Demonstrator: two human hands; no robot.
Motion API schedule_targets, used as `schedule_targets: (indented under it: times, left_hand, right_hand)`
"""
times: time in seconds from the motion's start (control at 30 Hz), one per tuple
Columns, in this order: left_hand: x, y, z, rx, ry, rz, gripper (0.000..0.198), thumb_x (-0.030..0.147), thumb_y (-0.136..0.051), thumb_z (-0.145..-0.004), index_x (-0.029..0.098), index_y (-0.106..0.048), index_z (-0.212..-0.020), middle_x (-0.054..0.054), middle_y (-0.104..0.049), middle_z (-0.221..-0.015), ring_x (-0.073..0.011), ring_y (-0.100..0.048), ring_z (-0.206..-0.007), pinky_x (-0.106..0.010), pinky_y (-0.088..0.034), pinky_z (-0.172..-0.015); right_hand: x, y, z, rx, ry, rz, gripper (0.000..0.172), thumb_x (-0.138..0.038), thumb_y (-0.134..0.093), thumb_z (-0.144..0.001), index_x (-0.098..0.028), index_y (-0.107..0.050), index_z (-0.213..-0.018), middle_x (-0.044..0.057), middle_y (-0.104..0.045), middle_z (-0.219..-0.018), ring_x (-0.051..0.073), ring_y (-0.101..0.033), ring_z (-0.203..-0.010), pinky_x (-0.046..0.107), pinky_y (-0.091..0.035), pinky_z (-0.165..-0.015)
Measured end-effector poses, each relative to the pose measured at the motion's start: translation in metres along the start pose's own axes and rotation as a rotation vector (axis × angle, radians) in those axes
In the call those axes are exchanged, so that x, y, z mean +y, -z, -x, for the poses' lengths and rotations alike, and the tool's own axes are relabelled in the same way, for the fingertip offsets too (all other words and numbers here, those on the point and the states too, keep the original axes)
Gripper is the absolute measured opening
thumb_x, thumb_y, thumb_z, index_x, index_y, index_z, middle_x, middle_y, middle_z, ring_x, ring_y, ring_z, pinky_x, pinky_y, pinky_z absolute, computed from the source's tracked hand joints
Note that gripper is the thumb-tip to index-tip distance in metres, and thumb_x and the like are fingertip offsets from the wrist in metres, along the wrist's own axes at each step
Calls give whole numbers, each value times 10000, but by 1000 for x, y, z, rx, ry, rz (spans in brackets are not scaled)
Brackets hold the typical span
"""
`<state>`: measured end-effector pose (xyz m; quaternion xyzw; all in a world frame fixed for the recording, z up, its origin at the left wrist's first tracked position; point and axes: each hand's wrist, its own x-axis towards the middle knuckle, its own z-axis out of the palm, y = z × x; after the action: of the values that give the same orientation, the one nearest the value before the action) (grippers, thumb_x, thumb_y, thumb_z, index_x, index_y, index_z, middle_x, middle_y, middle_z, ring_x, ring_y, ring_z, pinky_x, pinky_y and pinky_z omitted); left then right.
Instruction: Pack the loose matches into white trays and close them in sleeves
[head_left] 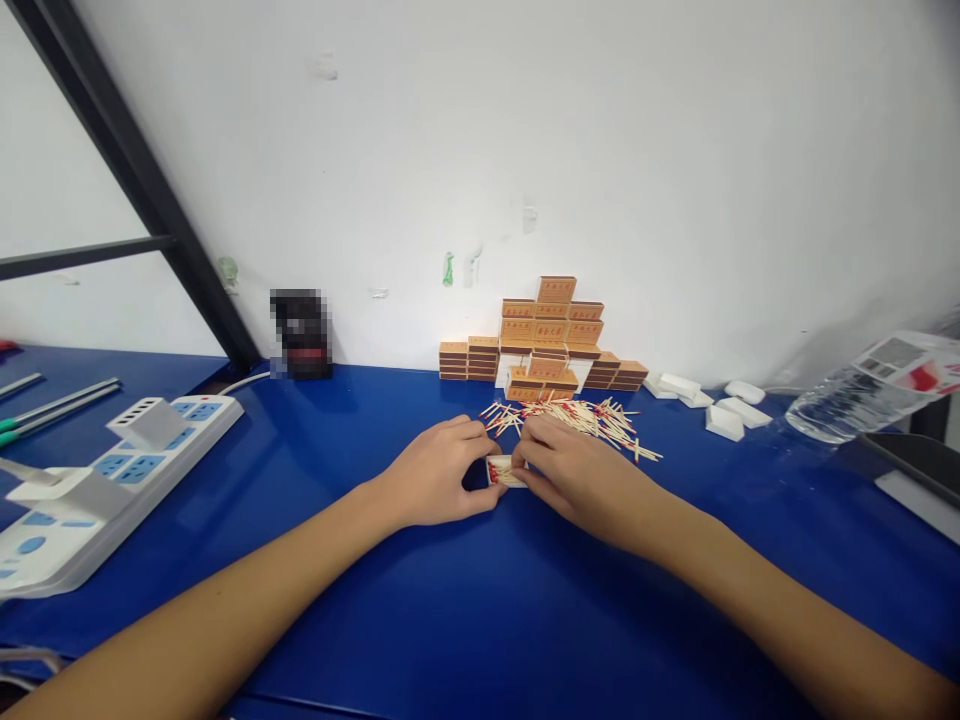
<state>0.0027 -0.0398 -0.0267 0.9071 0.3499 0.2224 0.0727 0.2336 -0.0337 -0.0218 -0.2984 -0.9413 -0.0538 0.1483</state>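
Note:
A small white matchbox tray (507, 484) lies on the blue table, with red-tipped matches (504, 470) inside it. My left hand (444, 472) grips the tray's left end between thumb and fingers. Over the tray's right end, my right hand (574, 468) has its fingers closed at the matches; whether it pinches a match or the tray's edge is hidden. Just beyond both hands spreads a loose pile of matches (592, 418). Behind the pile, orange-brown matchboxes (551, 330) are stacked against the wall, with smaller stacks on both sides.
White matchbox trays (679, 388) lie right of the stacks, near a tilted plastic bottle (832, 400). To the left are a white power strip (180, 440) with plugged-in adapters, green-ended pens (60, 410) and a pixelated dark object (304, 335). A black metal frame (142, 180) rises at the left.

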Motion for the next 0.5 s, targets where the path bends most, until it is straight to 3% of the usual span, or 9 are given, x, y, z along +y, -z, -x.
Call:
schedule_targets:
  times: [0.33,0.5]
  left_hand:
    - [0,0,0,-2,-4,-6,211,354,-697,-915,169,-729,-1013,-71,-688,-933,-235,-628,-929,-382,-542,-859]
    - [-5,1,0,96,120,-95,236,353,-682,-918,170,-739,-1055,-78,-707,-988,-248,-626,-939,-410,-540,-867]
  right_hand:
    - [2,3,0,34,-17,-68,186,-194,-516,-1031,-170,-682,-952,100,-631,-950,230,-613,-897,356,-505,-778]
    - [24,11,2,114,-172,20,221,-242,-486,-1037,-180,-665,-924,110,-657,-955,235,-622,-883,360,-492,-773]
